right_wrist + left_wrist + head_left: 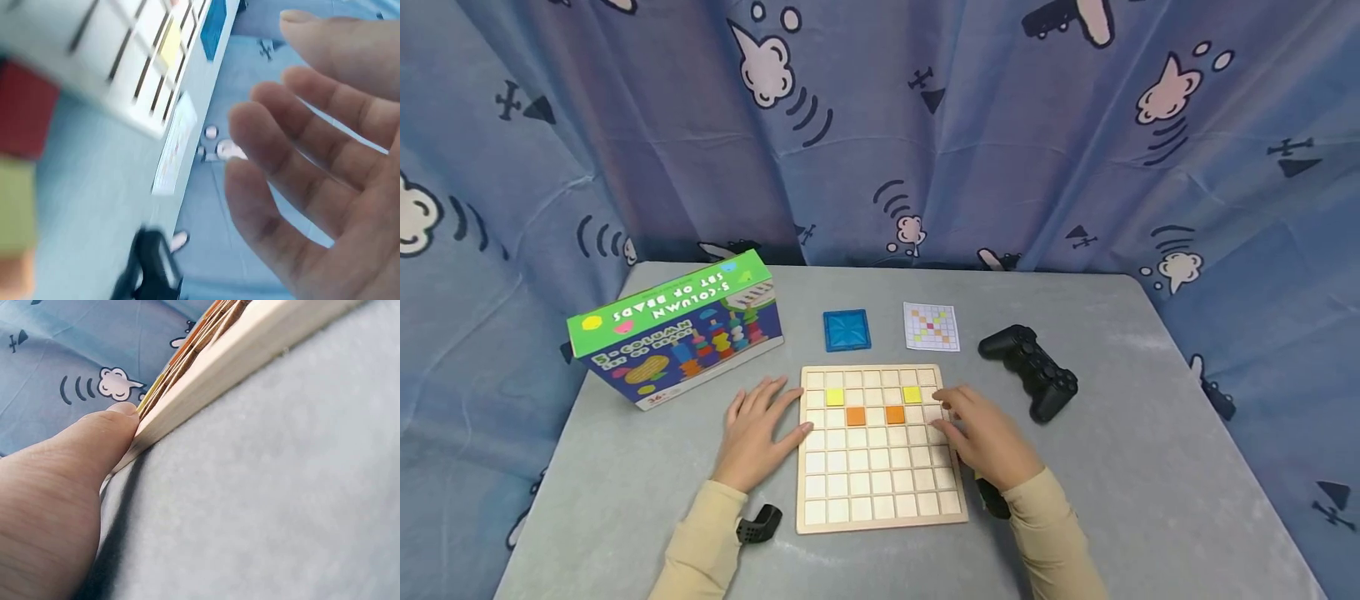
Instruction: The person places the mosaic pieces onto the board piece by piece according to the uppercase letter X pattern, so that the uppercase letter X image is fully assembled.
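A wooden grid board with white squares lies on the table. Two yellow tiles and two orange tiles sit in its upper rows. My left hand rests at the board's left side, thumb and index fingertips at the frame. In the left wrist view the thumb meets the board's pale wooden edge. Over the board's right edge is my right hand, fingers loosely bent. The right wrist view shows its spread fingers with nothing between them.
Beyond the board lie a blue square tray and a printed pattern card. A black game controller is at right, a colourful bead-set box at left. Blurred red and yellow blocks show in the right wrist view.
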A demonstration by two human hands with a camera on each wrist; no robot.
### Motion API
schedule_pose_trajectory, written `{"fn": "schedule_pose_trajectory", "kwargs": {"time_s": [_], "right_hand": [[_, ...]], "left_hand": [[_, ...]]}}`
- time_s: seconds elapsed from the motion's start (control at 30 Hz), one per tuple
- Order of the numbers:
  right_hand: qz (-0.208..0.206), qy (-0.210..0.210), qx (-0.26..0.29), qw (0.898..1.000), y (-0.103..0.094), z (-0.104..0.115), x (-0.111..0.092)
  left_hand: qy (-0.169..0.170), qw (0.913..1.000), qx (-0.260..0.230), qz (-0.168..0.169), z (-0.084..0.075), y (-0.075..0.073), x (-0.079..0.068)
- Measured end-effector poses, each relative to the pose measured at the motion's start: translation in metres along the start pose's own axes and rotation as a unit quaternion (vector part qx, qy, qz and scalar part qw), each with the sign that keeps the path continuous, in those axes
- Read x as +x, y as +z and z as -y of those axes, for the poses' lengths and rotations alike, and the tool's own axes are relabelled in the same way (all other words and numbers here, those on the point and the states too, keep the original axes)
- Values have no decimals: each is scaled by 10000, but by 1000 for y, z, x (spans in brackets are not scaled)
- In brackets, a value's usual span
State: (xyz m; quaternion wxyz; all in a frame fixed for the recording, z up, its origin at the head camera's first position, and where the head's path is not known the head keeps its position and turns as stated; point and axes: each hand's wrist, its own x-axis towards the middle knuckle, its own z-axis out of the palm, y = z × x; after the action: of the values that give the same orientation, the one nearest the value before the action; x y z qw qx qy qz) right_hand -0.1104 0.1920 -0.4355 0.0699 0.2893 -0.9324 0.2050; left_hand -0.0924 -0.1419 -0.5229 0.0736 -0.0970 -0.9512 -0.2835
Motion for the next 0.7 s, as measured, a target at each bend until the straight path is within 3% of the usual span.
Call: {"fn": "schedule_pose_trajectory", "kwargs": {"time_s": [0.13, 0.27, 0.43, 0.7], "right_hand": [[-221, 305, -26, 9993, -11, -9, -24], [-251, 955, -161, 9950, -15, -18, -44], [99, 1775, -328, 9835, -13, -27, -59], [692, 2619, -396, 9618, -6, -34, -75]], "left_hand": [[-5, 10000, -27, -9, 0, 0, 0], [-5, 10000, 23, -58, 2, 1, 0], [-15, 9999, 72, -96, 5, 2, -1], [70, 9998, 79, -144, 5, 5, -1]]}}
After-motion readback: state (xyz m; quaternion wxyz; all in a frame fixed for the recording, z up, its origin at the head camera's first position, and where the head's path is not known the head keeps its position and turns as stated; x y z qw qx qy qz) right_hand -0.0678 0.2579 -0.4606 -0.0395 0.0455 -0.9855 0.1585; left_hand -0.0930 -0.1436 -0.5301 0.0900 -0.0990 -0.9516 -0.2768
